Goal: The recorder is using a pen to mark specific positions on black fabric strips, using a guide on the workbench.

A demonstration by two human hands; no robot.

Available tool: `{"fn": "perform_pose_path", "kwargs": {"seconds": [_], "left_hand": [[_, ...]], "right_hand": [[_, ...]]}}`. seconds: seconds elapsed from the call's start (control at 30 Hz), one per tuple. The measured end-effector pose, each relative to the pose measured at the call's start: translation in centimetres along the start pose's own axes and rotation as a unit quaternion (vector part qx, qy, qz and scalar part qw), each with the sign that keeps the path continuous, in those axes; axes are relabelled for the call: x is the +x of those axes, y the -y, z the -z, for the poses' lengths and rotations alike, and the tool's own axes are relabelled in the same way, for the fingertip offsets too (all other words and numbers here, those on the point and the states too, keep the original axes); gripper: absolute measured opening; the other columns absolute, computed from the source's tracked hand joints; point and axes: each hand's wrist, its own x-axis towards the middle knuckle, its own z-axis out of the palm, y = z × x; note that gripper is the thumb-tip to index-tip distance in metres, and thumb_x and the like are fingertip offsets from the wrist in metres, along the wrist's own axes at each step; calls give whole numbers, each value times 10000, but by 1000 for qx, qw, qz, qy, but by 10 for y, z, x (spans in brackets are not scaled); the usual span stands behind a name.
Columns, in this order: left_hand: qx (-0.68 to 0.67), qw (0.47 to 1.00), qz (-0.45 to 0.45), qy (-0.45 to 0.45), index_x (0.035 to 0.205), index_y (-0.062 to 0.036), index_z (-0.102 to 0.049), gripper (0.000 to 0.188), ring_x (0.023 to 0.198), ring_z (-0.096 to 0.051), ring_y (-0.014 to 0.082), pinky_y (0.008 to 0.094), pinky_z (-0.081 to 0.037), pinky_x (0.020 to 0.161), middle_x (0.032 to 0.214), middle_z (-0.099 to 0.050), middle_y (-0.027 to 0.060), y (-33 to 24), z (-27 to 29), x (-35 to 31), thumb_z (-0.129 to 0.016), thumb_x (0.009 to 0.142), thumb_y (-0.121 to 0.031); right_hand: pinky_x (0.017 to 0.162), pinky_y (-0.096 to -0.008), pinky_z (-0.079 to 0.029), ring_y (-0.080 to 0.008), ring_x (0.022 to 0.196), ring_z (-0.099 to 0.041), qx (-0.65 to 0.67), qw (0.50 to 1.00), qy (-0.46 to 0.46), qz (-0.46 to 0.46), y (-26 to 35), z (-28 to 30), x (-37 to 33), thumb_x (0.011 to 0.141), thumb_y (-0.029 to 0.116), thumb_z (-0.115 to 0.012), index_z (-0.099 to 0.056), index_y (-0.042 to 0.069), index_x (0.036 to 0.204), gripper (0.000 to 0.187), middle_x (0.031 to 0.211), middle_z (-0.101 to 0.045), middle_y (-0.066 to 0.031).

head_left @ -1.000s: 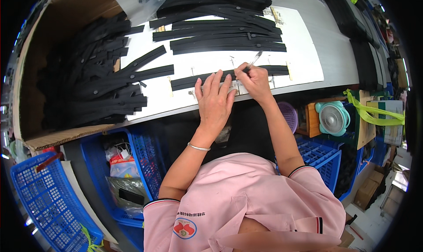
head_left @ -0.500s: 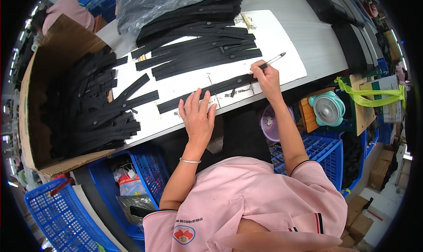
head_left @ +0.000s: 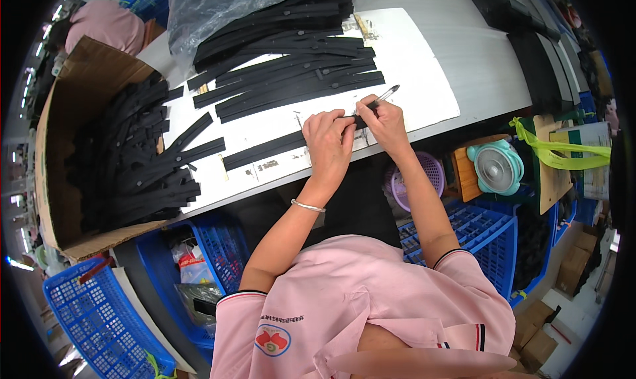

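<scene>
We've got teal fan [head_left: 495,167], purple basket [head_left: 434,171] near it, lime strap [head_left: 563,160], blue crate [head_left: 99,318] lower left, brown cartons [head_left: 574,268] lower right

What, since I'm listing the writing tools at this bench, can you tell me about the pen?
The pen is slim and straight, with a clear, plastic-looking barrel and a dark far end; a dark section shows beside the grip. The right hand grips it low, so its writing end is hidden. It slants, its far end pointing away and to the person's right, over the white board. Whether its tip touches the black strip below cannot be seen.
</scene>
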Motion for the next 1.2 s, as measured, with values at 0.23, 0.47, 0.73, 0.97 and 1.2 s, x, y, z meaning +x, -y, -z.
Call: {"fn": "perform_pose_path", "kwargs": {"seconds": [0.23,0.47,0.73,0.97,1.2], "left_hand": [[30,999,10,-5,961,-77,-752,141,1109,-592,265,410,-386,1010,1112,-699,30,-3,-2,2,-784,824,-83],[36,999,3,2,957,-79,-746,150,1098,-589,257,412,-382,1006,1135,-693,23,-2,-1,1,-788,814,-83],[20,1000,6,-13,918,-58,-732,132,1079,-585,272,452,-376,1033,1118,-683,54,-3,-1,1,-780,795,-64],[130,991,16,13,1245,-101,-702,340,1377,-461,329,578,-219,1167,1437,-568,109,-21,13,-22,-720,908,-145],[139,988,23,69,1432,-100,-574,465,1482,-344,380,672,-151,1178,1542,-471,173,6,13,-6,-627,1011,-292]], "right_hand": [[545,-316,-474,-201,558,-629,-49,998,0,30,4,0,1,951,160,-692,-700,15,882,161,670,-656,-102],[551,-302,-462,-145,578,-608,24,995,89,33,2,15,1,934,138,-679,-701,-6,846,170,676,-661,-85],[585,-328,-483,-203,609,-642,-32,992,102,63,4,14,2,910,145,-683,-694,-1,821,172,697,-672,-104],[638,-290,-500,-124,683,-625,69,993,99,17,-9,22,-5,940,57,-648,-678,-29,849,129,729,-663,-67],[653,-244,-491,-96,705,-590,164,985,-57,20,-8,19,-13,980,20,-618,-675,-29,908,104,797,-646,-48]]}}
